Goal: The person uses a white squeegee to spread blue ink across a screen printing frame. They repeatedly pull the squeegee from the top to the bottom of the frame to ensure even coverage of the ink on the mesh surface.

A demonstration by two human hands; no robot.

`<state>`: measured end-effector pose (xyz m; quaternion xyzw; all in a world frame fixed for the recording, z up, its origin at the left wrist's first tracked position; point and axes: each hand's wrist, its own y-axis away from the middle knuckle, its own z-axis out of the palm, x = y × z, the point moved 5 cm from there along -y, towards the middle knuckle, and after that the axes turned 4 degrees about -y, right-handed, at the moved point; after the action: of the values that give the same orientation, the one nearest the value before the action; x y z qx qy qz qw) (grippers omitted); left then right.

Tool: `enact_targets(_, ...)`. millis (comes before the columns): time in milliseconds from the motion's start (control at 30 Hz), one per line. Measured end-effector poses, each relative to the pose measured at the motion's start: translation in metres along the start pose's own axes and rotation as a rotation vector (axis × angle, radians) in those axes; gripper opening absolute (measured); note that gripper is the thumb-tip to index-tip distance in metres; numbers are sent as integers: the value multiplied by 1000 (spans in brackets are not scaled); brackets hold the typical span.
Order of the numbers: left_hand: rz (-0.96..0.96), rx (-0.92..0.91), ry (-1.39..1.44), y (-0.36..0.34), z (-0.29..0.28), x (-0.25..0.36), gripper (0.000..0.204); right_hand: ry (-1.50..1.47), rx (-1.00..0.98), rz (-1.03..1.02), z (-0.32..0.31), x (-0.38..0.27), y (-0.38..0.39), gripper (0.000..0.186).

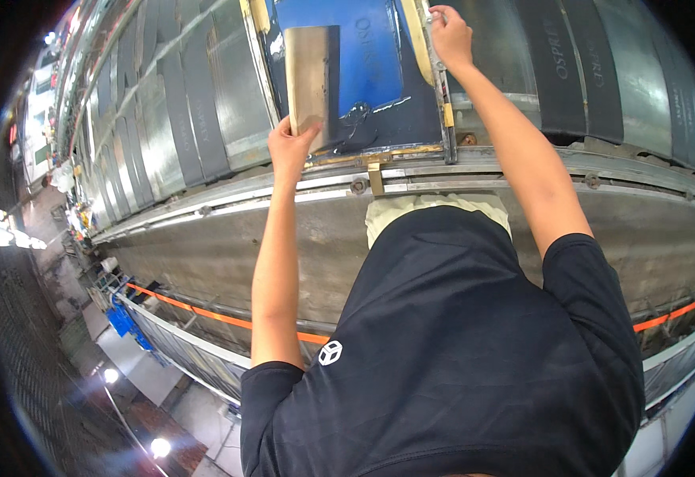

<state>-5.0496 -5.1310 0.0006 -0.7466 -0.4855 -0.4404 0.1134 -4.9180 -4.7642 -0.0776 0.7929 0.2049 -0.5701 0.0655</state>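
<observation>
Head view: a flat tan board (pixel 307 87) is grasped in the left hand (pixel 290 149), thumb on its face, fingers behind its left edge. The board is held raised over the left part of a rectangular frame (pixel 447 95), which lies on a long metal-grey desk (pixel 240 87). The frame's right side is gripped high up by the right hand (pixel 452 38), fingers curled at the edge. Inside the frame, a blue panel (pixel 367 56) is seen, with dark glossy material (pixel 403 131) below it, near the frame's lower edge. Dark strips (pixel 558 67) are laid on the desk at both sides of the frame. A brass-coloured bracket (pixel 375 179) is seen at the metal rail (pixel 307 188) along the near edge.
</observation>
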Motion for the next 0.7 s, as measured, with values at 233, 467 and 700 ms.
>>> enact_targets(233, 261, 226, -416, 22, -28, -10, 30, 4, 36, -56, 1, -1, 2, 23)
enact_targets(467, 435, 61, -479, 21, -22, -11, 48, 206, -64, 40, 8, 20, 0, 22)
enact_targets(700, 625, -127, -617, 67, 6, -29, 66, 190, -66, 105, 8, 16, 1, 22)
